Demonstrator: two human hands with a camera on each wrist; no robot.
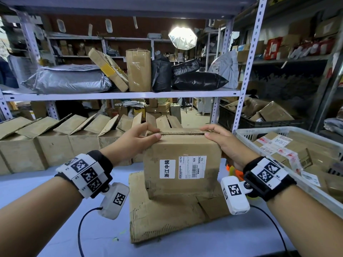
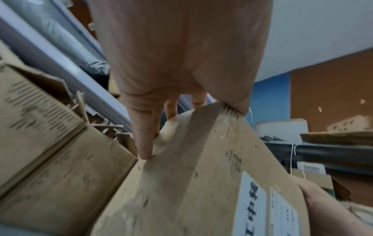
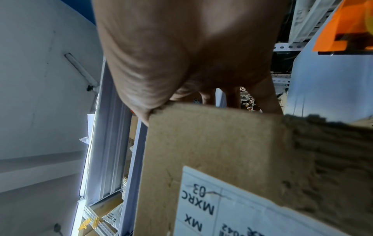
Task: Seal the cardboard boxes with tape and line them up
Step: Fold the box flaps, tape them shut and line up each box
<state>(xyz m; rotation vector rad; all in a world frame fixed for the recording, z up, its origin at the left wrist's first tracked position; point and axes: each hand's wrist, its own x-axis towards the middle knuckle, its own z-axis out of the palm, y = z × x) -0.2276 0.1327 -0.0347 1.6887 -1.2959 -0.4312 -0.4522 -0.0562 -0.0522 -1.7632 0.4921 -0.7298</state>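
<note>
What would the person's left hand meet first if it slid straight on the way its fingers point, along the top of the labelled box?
Probably the right hand. The left hand grips the box at its top left corner, fingers pointing along the top toward the right hand at the opposite corner; only bare flap edge lies between.

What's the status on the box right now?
Left hand and right hand both grip the box at its top corners. Flaps folded down, no tape visible. Nothing in the way.

A worn brown labelled cardboard box (image 1: pixel 181 164) stands upright, flaps closed, on flattened cardboard (image 1: pixel 167 219).
</note>
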